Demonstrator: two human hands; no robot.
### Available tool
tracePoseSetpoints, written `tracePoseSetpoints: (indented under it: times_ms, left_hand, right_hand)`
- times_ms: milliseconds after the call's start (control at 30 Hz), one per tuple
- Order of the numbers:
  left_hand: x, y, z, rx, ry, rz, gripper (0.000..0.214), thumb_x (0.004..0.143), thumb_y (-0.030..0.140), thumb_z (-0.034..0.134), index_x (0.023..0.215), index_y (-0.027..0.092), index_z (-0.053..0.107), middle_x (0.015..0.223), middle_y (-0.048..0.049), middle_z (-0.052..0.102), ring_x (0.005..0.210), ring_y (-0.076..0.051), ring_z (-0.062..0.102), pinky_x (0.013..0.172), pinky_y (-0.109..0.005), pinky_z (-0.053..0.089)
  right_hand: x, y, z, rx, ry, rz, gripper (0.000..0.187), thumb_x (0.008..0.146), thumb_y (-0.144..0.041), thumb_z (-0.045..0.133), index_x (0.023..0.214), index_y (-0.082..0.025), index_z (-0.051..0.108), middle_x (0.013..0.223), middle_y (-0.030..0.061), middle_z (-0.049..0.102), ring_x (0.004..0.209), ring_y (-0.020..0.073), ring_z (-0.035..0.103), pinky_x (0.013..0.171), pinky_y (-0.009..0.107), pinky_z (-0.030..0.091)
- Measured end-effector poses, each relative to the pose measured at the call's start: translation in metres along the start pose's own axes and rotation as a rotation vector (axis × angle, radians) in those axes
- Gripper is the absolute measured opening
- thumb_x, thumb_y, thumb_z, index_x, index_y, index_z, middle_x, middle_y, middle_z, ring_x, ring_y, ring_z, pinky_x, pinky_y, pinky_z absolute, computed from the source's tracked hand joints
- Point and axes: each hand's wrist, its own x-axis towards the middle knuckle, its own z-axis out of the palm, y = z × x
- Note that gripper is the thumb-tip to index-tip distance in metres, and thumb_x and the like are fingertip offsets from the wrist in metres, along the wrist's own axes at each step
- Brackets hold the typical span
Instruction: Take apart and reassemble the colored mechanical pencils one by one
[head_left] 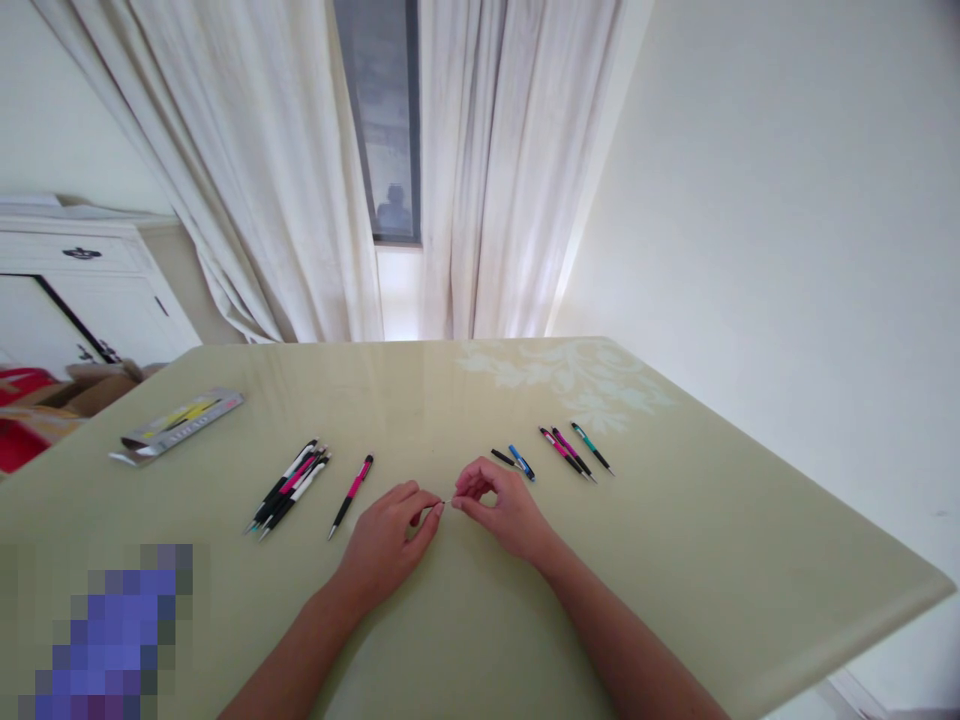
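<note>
Over the middle of the table, my left hand (394, 530) and my right hand (501, 505) meet with their fingertips pinched. A tiny thin light-coloured piece (448, 501) shows between them; it is too small to tell its kind, and both hands seem to hold it. Just beyond my right hand lie a blue pen barrel (520, 461) and a separate black pen part (503, 457). To the left of my left hand rests a pink and black pen (351, 496).
A bundle of several pens (289, 488) lies at left. At right are two pink and purple pens (566, 453) and a green pen (592, 447). An opened pen box (180, 425) sits at the far left of the table (712, 530). A pixelated blue shape covers the lower left.
</note>
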Motion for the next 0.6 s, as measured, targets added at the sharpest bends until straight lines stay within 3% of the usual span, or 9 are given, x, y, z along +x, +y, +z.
tracePoseSetpoints:
  times_ms: [433,600]
  left_hand:
    - [-0.0002,-0.0005,0.0003,-0.027,0.022,0.033,0.027,0.102,0.034,0.049,0.096,0.022,0.072,0.082,-0.0037,0.064,0.079,-0.021,0.062,0.076,-0.034,0.047]
    - [-0.0011,0.0006,0.0041,-0.086,0.003,0.123,0.022,0.100,0.022,0.050,0.109,0.022,0.070,0.094,-0.0052,0.067,0.092,-0.023,0.063,0.084,-0.036,0.050]
  right_hand:
    - [-0.0009,-0.0018,-0.0028,-0.013,-0.015,-0.018,0.012,0.084,-0.017,0.075,0.091,-0.020,0.066,0.082,-0.0006,0.071,0.074,0.0140,0.066,0.071,0.025,0.053]
    - [-0.0028,0.0000,0.0061,0.016,-0.063,0.063,0.012,0.085,-0.024,0.078,0.088,-0.020,0.067,0.079,-0.0002,0.073,0.073,0.0154,0.068,0.069,0.025,0.052]
